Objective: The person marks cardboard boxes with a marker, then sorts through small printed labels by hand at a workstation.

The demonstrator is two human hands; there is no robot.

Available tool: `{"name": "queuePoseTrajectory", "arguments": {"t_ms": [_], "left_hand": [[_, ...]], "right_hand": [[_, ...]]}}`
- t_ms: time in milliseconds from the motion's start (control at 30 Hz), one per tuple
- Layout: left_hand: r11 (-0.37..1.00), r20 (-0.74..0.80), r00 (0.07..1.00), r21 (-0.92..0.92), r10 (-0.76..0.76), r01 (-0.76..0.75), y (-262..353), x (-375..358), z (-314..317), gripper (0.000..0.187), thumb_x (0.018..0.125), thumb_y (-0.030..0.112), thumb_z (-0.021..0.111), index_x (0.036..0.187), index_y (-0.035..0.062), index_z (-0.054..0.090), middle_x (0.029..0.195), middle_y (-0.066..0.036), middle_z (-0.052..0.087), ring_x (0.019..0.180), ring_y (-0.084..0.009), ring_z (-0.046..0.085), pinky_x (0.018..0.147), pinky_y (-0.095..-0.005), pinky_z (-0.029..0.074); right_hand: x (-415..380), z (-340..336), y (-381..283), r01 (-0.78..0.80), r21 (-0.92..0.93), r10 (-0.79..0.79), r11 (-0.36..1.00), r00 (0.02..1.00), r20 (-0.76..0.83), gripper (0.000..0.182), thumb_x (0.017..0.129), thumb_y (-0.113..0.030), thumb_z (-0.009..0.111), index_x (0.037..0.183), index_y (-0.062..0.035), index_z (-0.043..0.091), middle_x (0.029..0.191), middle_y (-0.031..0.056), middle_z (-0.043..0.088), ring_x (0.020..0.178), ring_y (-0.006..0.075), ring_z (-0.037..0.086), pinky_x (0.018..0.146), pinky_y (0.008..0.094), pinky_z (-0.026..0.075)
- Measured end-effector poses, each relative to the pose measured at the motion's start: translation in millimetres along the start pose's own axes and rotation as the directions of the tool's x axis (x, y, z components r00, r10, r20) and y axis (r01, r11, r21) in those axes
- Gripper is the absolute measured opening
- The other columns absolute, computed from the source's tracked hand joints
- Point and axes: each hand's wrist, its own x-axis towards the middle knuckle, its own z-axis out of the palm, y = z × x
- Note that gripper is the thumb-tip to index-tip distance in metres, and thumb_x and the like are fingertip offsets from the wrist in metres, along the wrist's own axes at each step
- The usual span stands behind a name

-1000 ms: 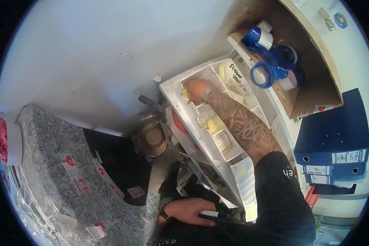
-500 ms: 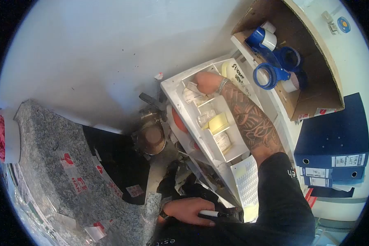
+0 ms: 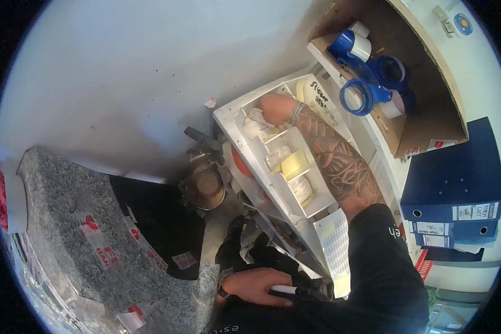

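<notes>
White papery stuff (image 3: 254,128) sits in the far compartment of the white drawer (image 3: 320,207), and I have the right hand (image 3: 279,109) down in there against it; fingertips are hidden, so from here I can't tell if they're spread or pinching. My left hand (image 3: 259,286) is low, near the body, pen (image 3: 284,289) pinched between thumb and fingers. The drawer is pale and scuffed, and a printed sheet (image 3: 333,242) hangs at its near end. Left of it: a speckled grey stone slab (image 3: 67,195) with red-and-white printed tape (image 3: 107,257) stuck on. Behind: a plain pale wall (image 3: 122,72) with a few dark specks, daylight-ish patch on it. Right: a cardboard box (image 3: 428,106) on a white ledge, then blue binders (image 3: 456,167). Counts: one pen, one printed sheet, three compartments in the drawer's front row, one folded yellow paper (image 3: 294,164) across the middle one, one labelled pack (image 3: 300,190) in the nearest. Box holds two blue rings (image 3: 357,97) facing me plus three tape rolls (image 3: 361,48). Binders: at least two, going by two finger holes; overlap hides the rest.
</notes>
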Motion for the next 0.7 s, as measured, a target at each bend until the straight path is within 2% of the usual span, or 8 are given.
{"name": "queuePoseTrajectory", "arguments": {"t_ms": [433, 700], "left_hand": [[1.000, 0.010, 1.000, 0.008, 0.010, -0.010, -3, 1, 1, 0.035, 0.091, 0.031, 0.069, 0.105, 0.0008, 0.057, 0.095, -0.015, 0.059, 0.089, -0.0313, 0.062, 0.076, -0.0401, 0.048], [1.000, -0.005, 1.000, 0.007, 0.027, -0.027, -1, 0, 0, 0.035, 0.091, 0.031, 0.069, 0.105, 0.0009, 0.057, 0.094, -0.015, 0.059, 0.088, -0.0321, 0.062, 0.075, -0.0407, 0.047]], "right_hand": [[-8, -17, -9, 0.032, 0.013, -0.033, 0.999, 0.999, 0.042, 0.027, 0.076, -0.012, 0.053, 0.083, 0.0091, 0.068, 0.086, 0.0288, 0.067, 0.083, 0.0409, 0.067, 0.076, 0.0461, 0.053], [4, -5, 4, 0.004, 0.017, -0.005, 1.000, 0.997, 0.078, 0.029, 0.079, -0.015, 0.051, 0.088, 0.0043, 0.070, 0.086, 0.0262, 0.068, 0.083, 0.0396, 0.067, 0.077, 0.0455, 0.053]]}}
